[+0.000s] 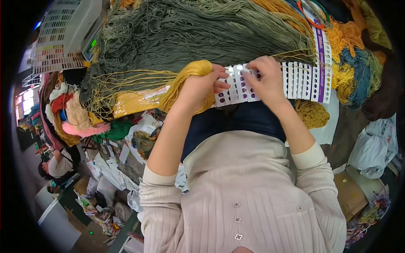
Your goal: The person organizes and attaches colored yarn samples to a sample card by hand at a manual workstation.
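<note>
A looped bundle of yellow yarn (188,80) hangs over my left hand (205,82), whose fingers curl at the left end of a row of white punched cards (290,80). Over the middle of the same cards is my right hand (265,78), thumb and fingertips bent down at a card; whether they grip it is too small to tell. Loose yellow strands run left from the bundle. Behind the cards spreads a large mass of dark grey-green yarn (164,38).
A yellow package (135,102) lies left of the yarn bundle. Orange yarn (344,36) and blue yarn (356,69) are piled at right, with red-handled scissors (310,17) behind. A scale (89,47) stands back left. Another person (59,163) is at far left.
</note>
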The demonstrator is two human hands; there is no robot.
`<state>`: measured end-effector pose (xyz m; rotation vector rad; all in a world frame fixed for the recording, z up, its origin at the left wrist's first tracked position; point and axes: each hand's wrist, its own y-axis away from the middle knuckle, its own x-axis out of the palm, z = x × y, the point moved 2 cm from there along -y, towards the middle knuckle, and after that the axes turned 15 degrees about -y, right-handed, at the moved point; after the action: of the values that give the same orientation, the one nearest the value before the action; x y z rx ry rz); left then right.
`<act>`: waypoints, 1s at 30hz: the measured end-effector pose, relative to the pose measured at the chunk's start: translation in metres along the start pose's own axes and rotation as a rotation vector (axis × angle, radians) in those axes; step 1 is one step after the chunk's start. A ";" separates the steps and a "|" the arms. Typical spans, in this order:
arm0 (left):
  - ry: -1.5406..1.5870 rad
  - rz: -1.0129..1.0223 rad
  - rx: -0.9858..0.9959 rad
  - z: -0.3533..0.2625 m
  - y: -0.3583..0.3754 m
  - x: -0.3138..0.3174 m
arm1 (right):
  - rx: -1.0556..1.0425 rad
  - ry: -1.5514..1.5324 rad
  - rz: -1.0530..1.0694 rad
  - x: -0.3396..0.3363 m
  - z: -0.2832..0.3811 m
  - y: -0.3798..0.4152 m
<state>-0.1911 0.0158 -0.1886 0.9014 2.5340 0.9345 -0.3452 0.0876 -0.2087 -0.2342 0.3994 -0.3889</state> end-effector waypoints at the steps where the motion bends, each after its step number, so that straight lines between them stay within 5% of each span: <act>1: -0.044 -0.001 -0.010 0.003 -0.005 0.003 | -0.120 0.111 0.025 0.003 0.001 0.003; 20: -0.471 -0.066 -0.028 -0.012 -0.012 0.026 | -0.087 0.033 -0.008 -0.003 0.000 0.001; 30: -0.099 0.016 -0.102 -0.001 -0.017 0.024 | -0.085 0.010 0.097 0.006 0.014 0.010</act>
<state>-0.2180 0.0204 -0.2006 0.9150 2.3772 0.9891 -0.3313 0.0967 -0.2014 -0.2941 0.4360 -0.2782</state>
